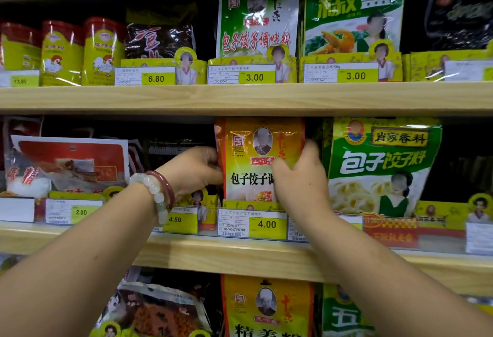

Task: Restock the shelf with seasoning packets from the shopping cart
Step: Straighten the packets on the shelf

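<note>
Orange-yellow seasoning packet (253, 160) stands upright on the middle shelf (240, 254), directly behind the 4.00 price tag (252, 224), which serves as landmark. Left hand (194, 171) grips the packet's left edge, fingers curled round it; right hand (298, 176) holds the right edge, thumb across the front face, fingers wrapped behind. Both hands closed on the same packet; whether more packets sit behind it, cannot tell. Risks, as judgement: the packet's top sits just under the board of the shelf above, so it may crumple or catch there if pushed in high; released before its base seats behind the tag rail, it may tip forward off the shelf; the right hand is touching the green dumpling packet (381, 166) just right of the tag and could knock it askew; the bracelets (157, 192) on the left wrist hang near the 4.50 tag (177, 219), left of the landmark, and could snag it. Counts: packets held, 1; hands, 2; bracelets, 2 (one pale beaded, one dark red); shelf levels visible, 3; legible price tags on middle shelf, 3 (2.00, 4.50, 4.00). Shopping cart not in view.
</note>
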